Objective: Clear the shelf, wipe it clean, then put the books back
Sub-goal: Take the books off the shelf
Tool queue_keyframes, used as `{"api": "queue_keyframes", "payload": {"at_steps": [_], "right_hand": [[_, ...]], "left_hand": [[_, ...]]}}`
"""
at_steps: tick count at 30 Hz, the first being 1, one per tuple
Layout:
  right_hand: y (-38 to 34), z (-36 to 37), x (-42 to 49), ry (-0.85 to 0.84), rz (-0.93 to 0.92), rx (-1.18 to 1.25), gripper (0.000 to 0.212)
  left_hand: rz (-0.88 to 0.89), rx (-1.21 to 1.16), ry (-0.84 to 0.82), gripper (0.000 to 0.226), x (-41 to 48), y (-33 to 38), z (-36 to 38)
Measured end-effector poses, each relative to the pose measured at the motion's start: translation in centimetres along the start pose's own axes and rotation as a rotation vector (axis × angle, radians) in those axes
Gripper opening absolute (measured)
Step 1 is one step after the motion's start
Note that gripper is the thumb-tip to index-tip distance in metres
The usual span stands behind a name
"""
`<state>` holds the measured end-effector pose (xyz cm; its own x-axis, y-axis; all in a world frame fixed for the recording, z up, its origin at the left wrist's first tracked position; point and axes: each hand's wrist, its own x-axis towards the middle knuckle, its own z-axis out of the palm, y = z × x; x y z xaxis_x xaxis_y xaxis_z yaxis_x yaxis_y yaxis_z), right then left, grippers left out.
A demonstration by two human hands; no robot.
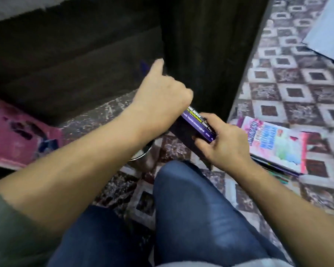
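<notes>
A small stack of books (196,123) with purple and dark spines is held between both hands, just in front of the dark wooden shelf unit (201,54). My right hand (224,141) grips the stack's near end, fingers curled round the spines. My left hand (162,99) grips the far end with curled fingers, its thumb pointing up toward the shelf's dark opening (75,64). The shelf interior is too dark to make out.
A pile of books (278,147) with a pink, colourful cover lies on the patterned floor (297,83) at right. A pink cloth (17,135) lies at left. A metal container (141,153) sits under my left wrist. My jeans-clad knees fill the bottom.
</notes>
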<state>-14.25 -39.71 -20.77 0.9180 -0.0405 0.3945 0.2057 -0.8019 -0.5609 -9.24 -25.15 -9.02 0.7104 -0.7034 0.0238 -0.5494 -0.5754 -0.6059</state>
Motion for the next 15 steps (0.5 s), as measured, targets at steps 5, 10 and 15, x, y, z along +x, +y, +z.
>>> {"api": "queue_keyframes", "payload": {"at_steps": [5, 10, 15], "right_hand": [[5.8, -2.4, -3.1, -0.197, 0.193, -0.063, 0.045], [10.4, -3.5, -5.8, -0.397, 0.364, -0.153, 0.056], [13.9, -5.4, -7.1, -0.361, 0.445, -0.241, 0.055]], "left_hand": [[0.206, -0.166, -0.127, 0.018, 5.9, 6.0, 0.6], [0.384, -0.281, -0.259, 0.020, 10.1, 13.1, 2.2], [0.428, -0.375, -0.212, 0.040, 12.9, 16.1, 3.6]]}}
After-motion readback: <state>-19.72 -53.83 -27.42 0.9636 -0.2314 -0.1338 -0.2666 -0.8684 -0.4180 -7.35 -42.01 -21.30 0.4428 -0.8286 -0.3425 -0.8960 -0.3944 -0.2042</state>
